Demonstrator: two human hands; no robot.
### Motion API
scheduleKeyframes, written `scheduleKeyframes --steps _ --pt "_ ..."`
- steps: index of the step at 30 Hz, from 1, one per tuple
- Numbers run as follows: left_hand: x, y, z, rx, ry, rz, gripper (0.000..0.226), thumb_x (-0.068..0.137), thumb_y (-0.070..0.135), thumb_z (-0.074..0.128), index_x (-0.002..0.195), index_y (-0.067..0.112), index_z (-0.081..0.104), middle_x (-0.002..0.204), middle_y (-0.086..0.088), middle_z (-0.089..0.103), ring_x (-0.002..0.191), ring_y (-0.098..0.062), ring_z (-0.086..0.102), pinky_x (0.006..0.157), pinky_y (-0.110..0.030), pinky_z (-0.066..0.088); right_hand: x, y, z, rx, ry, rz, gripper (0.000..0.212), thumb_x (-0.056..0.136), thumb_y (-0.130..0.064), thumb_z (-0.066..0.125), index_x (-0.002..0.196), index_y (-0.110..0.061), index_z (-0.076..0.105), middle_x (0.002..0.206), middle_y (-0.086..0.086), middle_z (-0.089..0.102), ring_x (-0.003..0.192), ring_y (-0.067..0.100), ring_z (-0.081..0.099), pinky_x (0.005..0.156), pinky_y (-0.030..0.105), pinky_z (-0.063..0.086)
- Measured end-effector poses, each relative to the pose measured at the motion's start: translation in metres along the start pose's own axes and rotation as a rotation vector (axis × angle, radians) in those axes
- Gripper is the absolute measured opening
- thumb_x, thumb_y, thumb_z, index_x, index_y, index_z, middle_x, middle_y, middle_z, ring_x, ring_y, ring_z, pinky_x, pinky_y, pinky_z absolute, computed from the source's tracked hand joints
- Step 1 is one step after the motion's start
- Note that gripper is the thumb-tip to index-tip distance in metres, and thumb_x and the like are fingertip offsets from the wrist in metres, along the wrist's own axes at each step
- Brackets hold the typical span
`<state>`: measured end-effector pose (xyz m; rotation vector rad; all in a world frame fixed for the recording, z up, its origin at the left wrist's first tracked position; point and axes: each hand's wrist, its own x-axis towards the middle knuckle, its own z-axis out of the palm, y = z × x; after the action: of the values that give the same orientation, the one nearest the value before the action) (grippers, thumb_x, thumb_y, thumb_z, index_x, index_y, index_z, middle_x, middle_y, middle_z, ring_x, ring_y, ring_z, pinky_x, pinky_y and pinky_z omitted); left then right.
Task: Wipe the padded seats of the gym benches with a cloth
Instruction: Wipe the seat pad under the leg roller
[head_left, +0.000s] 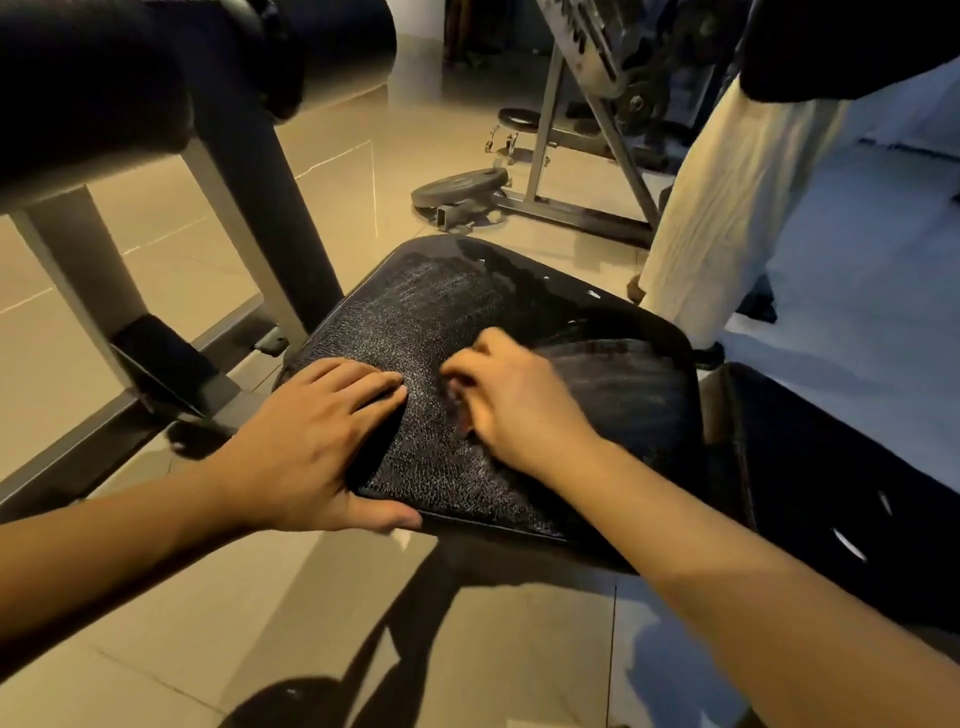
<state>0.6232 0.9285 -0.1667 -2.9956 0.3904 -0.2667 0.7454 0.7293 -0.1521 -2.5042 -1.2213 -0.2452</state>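
Note:
The black padded seat (447, 312) of a gym bench fills the middle of the view, its textured top streaked with wipe marks. My left hand (306, 441) rests on the seat's near left corner, fingers straight on top and thumb along the front edge. My right hand (509, 400) is on the middle of the seat with its fingers curled, gripping a dark cloth (613, 379). The cloth spreads in folds from that hand toward the seat's right edge. A second black pad (831, 493) adjoins the seat on the right.
The grey metal frame (72, 249) with a black roller pad (104, 78) stands at the left. Beyond the seat, a weight plate (457, 189) lies on the tiled floor beside another machine's base (571, 208). A person's leg in light trousers (727, 197) stands at the seat's far right.

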Motion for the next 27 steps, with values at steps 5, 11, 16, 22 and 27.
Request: scheduleKeyframes --steps 5,11,16,22,27 --pt "-0.003 0.001 -0.002 -0.008 -0.011 -0.015 0.117 0.070 0.099 0.046 0.140 0.006 0.060 0.143 -0.011 0.059 0.129 -0.031 0.056 0.112 -0.049 0.042 -0.001 0.052 -0.008 -0.091 0.066 0.165 0.024 0.101 -0.028 0.054 0.120 -0.026 0.068 0.112 0.006 0.056 0.096 0.032 0.060 0.078 0.040 0.051" --pt "-0.002 0.000 0.000 -0.001 0.014 -0.006 0.116 0.073 0.098 0.043 0.140 0.005 0.060 0.142 -0.013 0.060 0.127 -0.032 0.057 0.112 -0.050 0.042 -0.026 0.111 -0.038 -0.241 0.129 0.573 0.022 0.101 -0.025 0.051 0.113 -0.019 0.069 0.111 0.012 0.061 0.095 0.036 0.061 0.075 0.039 0.046" --pt "-0.001 0.000 0.000 0.003 -0.005 0.000 0.115 0.072 0.097 0.044 0.140 0.006 0.060 0.141 -0.013 0.061 0.126 -0.032 0.057 0.110 -0.049 0.043 -0.048 -0.009 -0.013 -0.035 0.021 0.025 0.018 0.100 -0.025 0.054 0.113 -0.021 0.066 0.105 0.005 0.052 0.086 0.025 0.056 0.073 0.036 0.049" --pt "-0.001 0.001 0.000 0.026 0.004 -0.002 0.115 0.072 0.098 0.044 0.140 0.006 0.060 0.140 -0.012 0.061 0.127 -0.031 0.057 0.112 -0.047 0.041 -0.062 0.053 -0.021 -0.138 0.124 0.214 0.021 0.099 -0.023 0.057 0.116 -0.023 0.068 0.108 0.007 0.054 0.089 0.034 0.062 0.076 0.040 0.054" --pt "0.000 0.002 -0.002 0.041 -0.002 0.004 0.115 0.073 0.097 0.044 0.138 0.004 0.062 0.137 -0.013 0.062 0.123 -0.032 0.058 0.109 -0.046 0.043 -0.073 0.086 -0.039 -0.244 0.145 0.465 0.024 0.100 -0.026 0.055 0.118 -0.020 0.069 0.110 0.011 0.056 0.093 0.038 0.062 0.080 0.042 0.052"
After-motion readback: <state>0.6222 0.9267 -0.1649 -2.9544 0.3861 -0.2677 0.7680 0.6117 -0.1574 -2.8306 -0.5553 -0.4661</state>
